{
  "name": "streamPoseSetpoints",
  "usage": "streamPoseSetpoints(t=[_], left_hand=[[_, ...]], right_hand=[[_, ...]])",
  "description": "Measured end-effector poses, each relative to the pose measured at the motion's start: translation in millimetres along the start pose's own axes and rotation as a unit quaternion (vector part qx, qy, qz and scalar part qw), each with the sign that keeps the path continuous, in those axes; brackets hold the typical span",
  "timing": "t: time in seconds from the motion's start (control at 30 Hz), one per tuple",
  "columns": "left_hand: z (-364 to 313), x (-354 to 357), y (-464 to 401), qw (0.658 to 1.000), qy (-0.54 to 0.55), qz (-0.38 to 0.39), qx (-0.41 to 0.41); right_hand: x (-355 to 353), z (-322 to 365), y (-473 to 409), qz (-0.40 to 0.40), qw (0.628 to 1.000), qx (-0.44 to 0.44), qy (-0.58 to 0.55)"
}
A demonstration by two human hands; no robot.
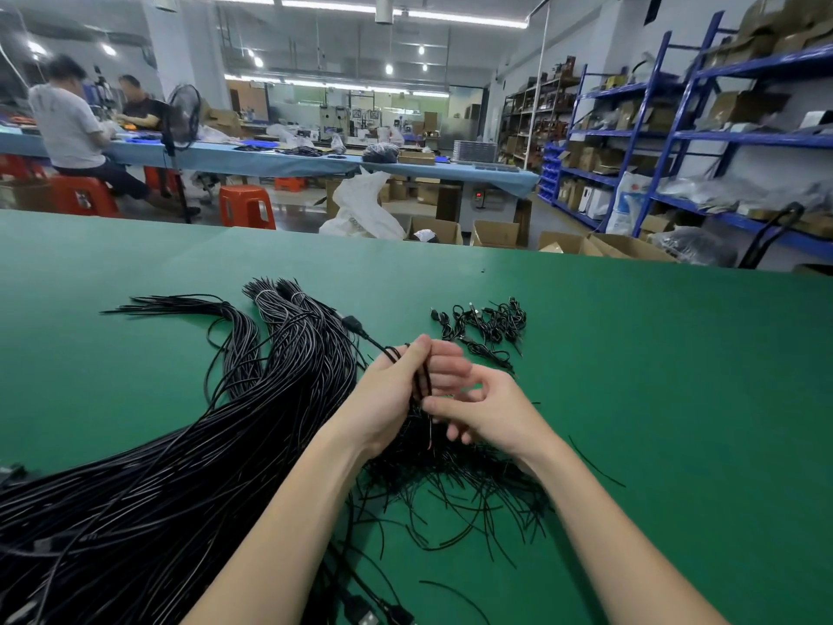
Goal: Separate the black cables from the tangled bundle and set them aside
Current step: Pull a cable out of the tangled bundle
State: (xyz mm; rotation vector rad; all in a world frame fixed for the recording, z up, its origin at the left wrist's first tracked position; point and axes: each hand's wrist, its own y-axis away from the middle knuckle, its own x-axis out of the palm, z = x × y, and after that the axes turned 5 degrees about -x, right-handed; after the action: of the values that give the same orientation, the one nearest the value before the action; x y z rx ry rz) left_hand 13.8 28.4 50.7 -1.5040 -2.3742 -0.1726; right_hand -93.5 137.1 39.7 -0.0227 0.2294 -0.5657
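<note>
A large bundle of long black cables (189, 444) sprawls over the left half of the green table (653, 376), its far ends tied with white bands. My left hand (396, 394) grips a folded black cable (422, 381) whose plug end (353, 323) trails to the upper left. My right hand (487, 412) pinches the same cable's lower part between thumb and fingers, just right of the left hand. Beneath both hands lies a loose heap of short black ties (459, 484). A small pile of coiled black cables (489, 329) sits apart, behind the hands.
The table's far edge runs across the middle of the view. Beyond it stand cardboard boxes (496, 232), red stools (248, 205), a blue workbench with two seated people (72, 124), and blue shelving (676, 142) at right. USB plugs (360, 618) lie near the front edge.
</note>
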Motion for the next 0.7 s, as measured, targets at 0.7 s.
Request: streamPoseSetpoints(t=[0.7], left_hand=[[-18.1, 4.7, 21.7, 0.934, -0.158, 0.291, -0.136]], right_hand=[[-13.8, 46.0, -5.1, 0.182, 0.969, -0.160, 0.045]])
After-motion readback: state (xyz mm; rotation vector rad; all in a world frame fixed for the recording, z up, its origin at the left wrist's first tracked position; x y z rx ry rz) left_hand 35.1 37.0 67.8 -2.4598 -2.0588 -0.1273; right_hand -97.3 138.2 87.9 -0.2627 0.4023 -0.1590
